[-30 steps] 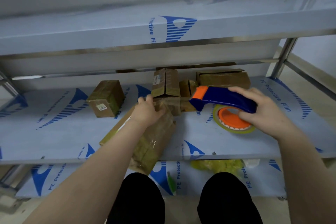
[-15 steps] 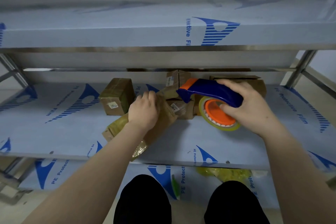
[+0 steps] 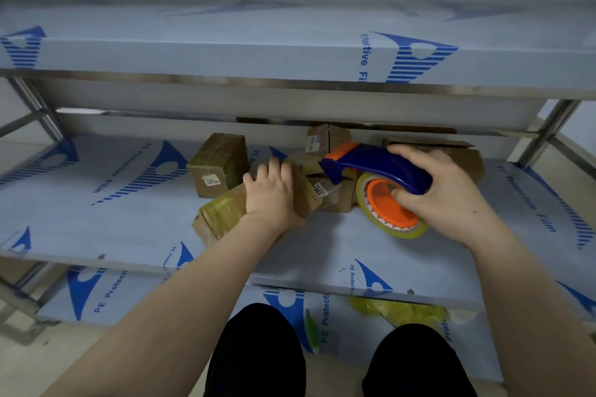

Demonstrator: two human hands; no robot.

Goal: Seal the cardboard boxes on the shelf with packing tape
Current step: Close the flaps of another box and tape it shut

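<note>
Nearest the camera: two black-clad knees (image 3: 258,351), below the long box (image 3: 222,216). Lower shelf (image 3: 106,293) also below the long box, a yellow bag (image 3: 403,313) on it down to the right.

The long box lay slantwise on the middle shelf (image 3: 96,219), glossy tape over its near end. Left hand (image 3: 274,200) rested on top of its far end, fingers close together and curled over the far edge; thumb side not clear.

Right of the long box: right hand (image 3: 451,200) wrapped round the blue handle of the tape dispenser (image 3: 377,164), fingers over the top, thumb tip against the orange hub of the tape roll (image 3: 396,229). The dispenser's orange nose pointed toward the long box's far end, near the left fingertips; contact could not be made out.

A small labelled box (image 3: 335,196) touched the long box's right side. A squarish box (image 3: 219,164) sat just behind-left of it. Farther behind-right stood an upright box (image 3: 325,138) and an open-flapped box (image 3: 467,155). Upper shelf (image 3: 225,51) spanned above.
</note>
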